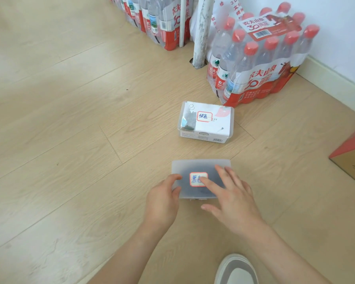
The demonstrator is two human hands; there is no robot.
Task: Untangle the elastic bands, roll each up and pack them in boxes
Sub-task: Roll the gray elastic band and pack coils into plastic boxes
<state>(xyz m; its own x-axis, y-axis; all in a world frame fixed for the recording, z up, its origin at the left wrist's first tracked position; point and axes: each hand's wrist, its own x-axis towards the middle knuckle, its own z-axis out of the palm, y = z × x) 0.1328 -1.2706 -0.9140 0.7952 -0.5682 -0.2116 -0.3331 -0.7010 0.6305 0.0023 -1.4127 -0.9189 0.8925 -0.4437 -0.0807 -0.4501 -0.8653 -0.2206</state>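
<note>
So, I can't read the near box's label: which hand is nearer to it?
Right. The right hand rests on the box, one finger covering part of the label; the left hand grips the box's left edge, just left of the label.

Wood floor (pixel 59 140), near box (pixel 184 168), far box (pixel 211 128), bottle pack (pixel 260 78)

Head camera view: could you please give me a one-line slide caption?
Left hand grips and right hand rests on the near frosted box; a second labelled box sits beyond.
</note>
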